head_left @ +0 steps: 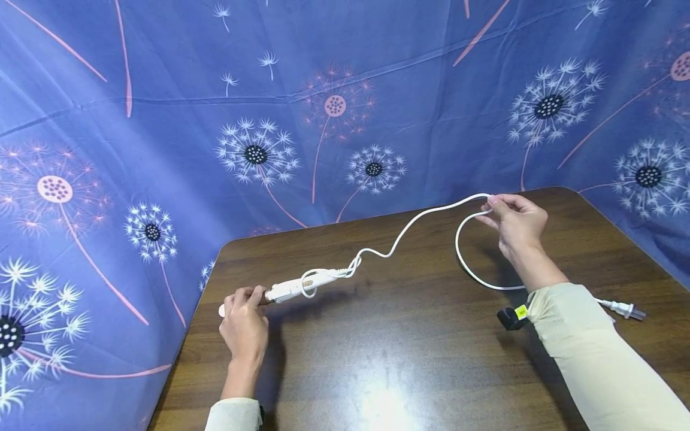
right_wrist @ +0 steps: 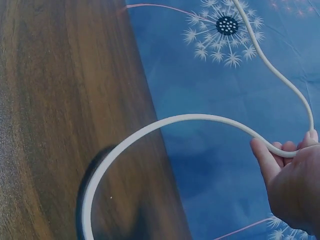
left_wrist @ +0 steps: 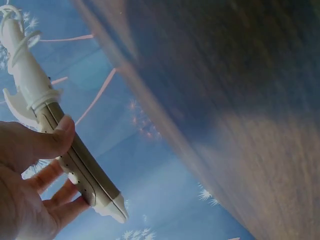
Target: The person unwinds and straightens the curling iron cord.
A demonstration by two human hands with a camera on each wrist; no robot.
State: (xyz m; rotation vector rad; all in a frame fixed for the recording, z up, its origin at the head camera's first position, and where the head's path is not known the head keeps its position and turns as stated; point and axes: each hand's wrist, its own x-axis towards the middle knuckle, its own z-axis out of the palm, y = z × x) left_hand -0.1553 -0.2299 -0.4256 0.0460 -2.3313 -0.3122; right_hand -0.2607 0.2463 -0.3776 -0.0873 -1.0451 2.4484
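Observation:
My left hand point(head_left: 245, 326) grips a white curling iron point(head_left: 288, 290) by its brown barrel. In the left wrist view, the thumb lies across the barrel point(left_wrist: 82, 155), which has small holes along it and a white tip. The white cord point(head_left: 409, 222) is looped around the handle and runs to my right hand point(head_left: 520, 226). There the fingers pinch the cord, with one stretch leading toward the iron and another hanging in a curve to the table. Past the right forearm, the plug point(head_left: 625, 309) lies on the table, its prongs pointing right.
Beneath both hands is a brown wooden table point(head_left: 420, 347) with rounded far corners. A blue dandelion-print cloth point(head_left: 420, 120) hangs behind it and along the left side. By the right sleeve is a small black piece point(head_left: 509, 319) with a yellow label.

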